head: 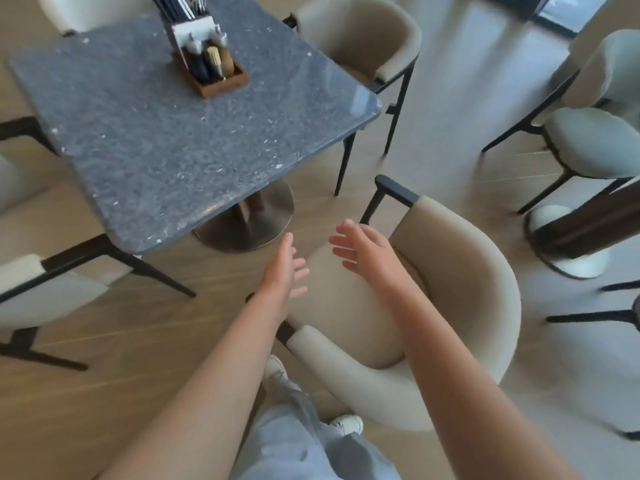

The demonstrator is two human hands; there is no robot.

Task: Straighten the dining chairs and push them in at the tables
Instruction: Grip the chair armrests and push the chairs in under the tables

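Looks like a restaurant or café dining room, not a home. A square grey speckled stone tabletop (166, 133) w/ rounded corners sits on a single round brushed-metal pedestal base (256, 223), typical commercial table. On it, a brown wooden condiment caddy (218, 77) holding cutlery, packets & a white holder. Around it, several identical cream upholstered tub chairs w/ black metal legs (446, 306), e.g. another (360, 43) tucked at the far side. At right, a 2nd set: pale round-seat chairs (595, 143) by a dark wood table edge (588, 223), so more than 1 table. Floor is light wood-look planks (104, 393).
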